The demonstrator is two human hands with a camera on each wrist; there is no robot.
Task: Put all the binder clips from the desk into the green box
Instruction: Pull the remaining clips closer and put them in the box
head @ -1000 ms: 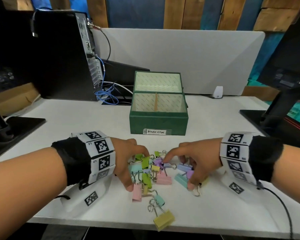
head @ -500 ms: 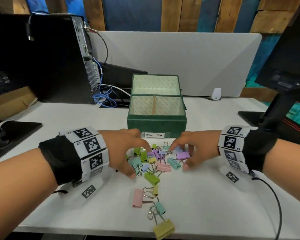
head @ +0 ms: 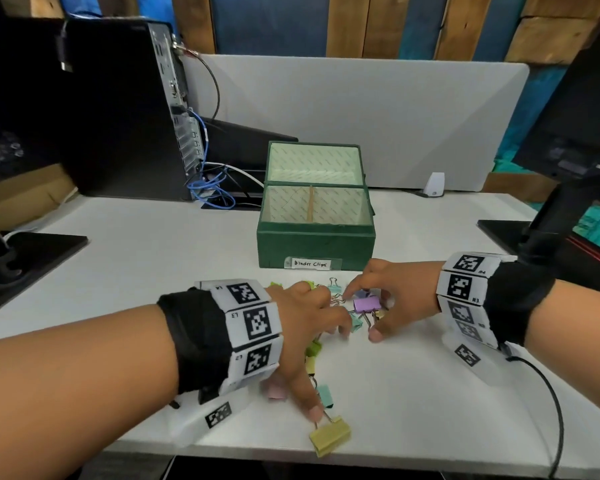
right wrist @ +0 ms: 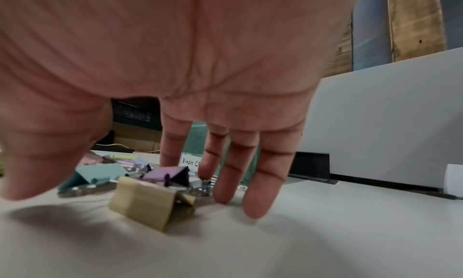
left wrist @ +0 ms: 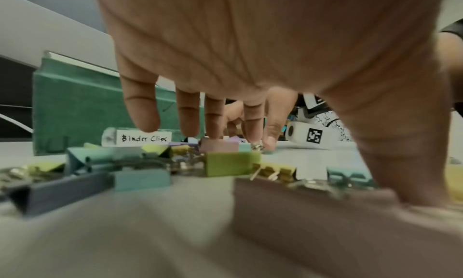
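Compared with half a second ago, the left hand has slid over the heap of binder clips, so it now covers most of the pile that lay in plain sight then, and its thumb reaches back toward the yellow clip at the near edge of the desk. The right hand sits at much the same spot, just in front of the green box.

Both hands are spread, palms down, fingers hanging straight or loosely bent over the clips; neither pinches anything. In the left wrist view the fingertips hover above or touch the tops of the clips. In the right wrist view the fingers come down to the desk beside a tan clip and a purple clip.

The clips lie in a heap just in front of the box, with a few strung out toward the near desk edge. The purple clip in the head view lies with its long side running left to right, parallel to the front wall of the box. The yellow clip lies slanted, its wire handle pointing back toward the left thumb.

The box stands open, lid tipped back, label facing the person. The clips under the left palm are hidden in the head view, and the nearest ones in the left wrist view are badly blurred.
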